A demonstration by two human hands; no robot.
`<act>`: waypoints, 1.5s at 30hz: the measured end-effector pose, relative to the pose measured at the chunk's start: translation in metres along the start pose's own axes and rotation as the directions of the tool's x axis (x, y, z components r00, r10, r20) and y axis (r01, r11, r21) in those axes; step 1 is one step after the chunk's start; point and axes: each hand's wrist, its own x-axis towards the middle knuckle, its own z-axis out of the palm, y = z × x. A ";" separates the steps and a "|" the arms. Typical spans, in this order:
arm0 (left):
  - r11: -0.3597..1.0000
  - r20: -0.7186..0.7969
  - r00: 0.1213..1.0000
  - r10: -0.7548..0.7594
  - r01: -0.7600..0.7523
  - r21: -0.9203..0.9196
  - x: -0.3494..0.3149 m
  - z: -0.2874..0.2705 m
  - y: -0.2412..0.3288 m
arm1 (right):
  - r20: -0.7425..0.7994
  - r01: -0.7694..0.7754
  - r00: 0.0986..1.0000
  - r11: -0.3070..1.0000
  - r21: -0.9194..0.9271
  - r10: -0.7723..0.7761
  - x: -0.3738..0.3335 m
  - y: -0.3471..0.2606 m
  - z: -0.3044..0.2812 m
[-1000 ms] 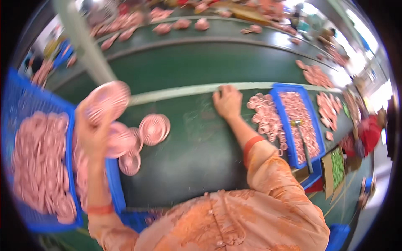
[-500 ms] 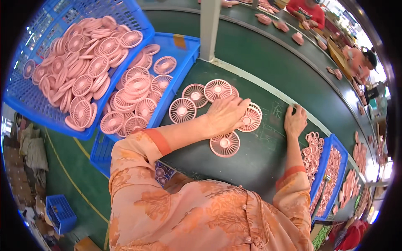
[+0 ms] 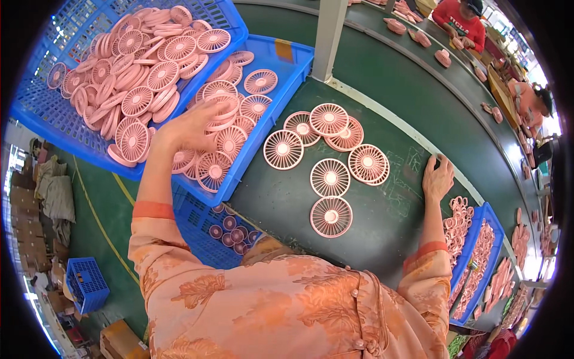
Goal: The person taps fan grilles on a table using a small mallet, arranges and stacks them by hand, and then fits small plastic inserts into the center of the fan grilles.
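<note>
My left hand (image 3: 192, 127) reaches into a shallow blue tray (image 3: 294, 67), its fingers and thumb curled round pink round fan grilles (image 3: 222, 115) on the pile. Several more pink grilles (image 3: 330, 178) lie flat on the dark green table, some overlapping. To their right, my right hand (image 3: 438, 179) rests by the pale strip along the table's far edge. Its fingers are bent round a small dark thing that I cannot make out.
A large blue basket (image 3: 238, 18) heaped with grilles leans at the left. A metal post (image 3: 327, 42) stands behind the table. At right is a blue tray (image 3: 473, 263) of small pink parts. Co-workers sit beyond the conveyor (image 3: 382, 72).
My left hand has left the grilles on the table and moved left to the tray's pile. The grilles it covered now show, spread out. My right hand stays by the far edge.
</note>
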 end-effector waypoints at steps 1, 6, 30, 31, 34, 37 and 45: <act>0.997 -0.016 1.000 -0.019 0.020 0.077 -0.001 0.006 -0.004 | 0.006 -0.006 1.000 1.000 -0.003 0.006 0.000 -0.001 -0.001; 0.987 -0.218 0.976 0.004 -0.039 -0.158 0.009 0.006 0.002 | 0.018 -0.005 1.000 1.000 -0.005 0.005 -0.001 0.002 0.000; 0.968 0.257 0.966 -0.020 0.083 -0.236 0.016 -0.010 0.008 | 0.006 0.022 1.000 0.999 -0.032 -0.022 -0.003 0.001 -0.001; 0.968 0.287 0.956 -0.059 0.125 -0.218 0.016 -0.010 0.008 | 0.005 0.020 1.000 0.999 -0.033 -0.020 -0.003 0.001 -0.001; 0.975 0.235 0.968 -0.085 0.130 -0.182 0.009 -0.015 0.016 | 0.019 0.007 1.000 0.999 -0.031 -0.006 -0.001 0.000 -0.003; 0.981 0.126 0.991 -0.035 0.058 -0.186 0.000 -0.008 0.004 | 0.035 -0.009 0.999 1.000 -0.009 0.009 -0.002 -0.001 -0.003; 0.805 -0.237 0.958 -0.163 -0.010 -0.593 0.034 -0.025 -0.007 | 0.001 0.018 1.000 1.000 0.023 -0.018 -0.002 0.003 -0.001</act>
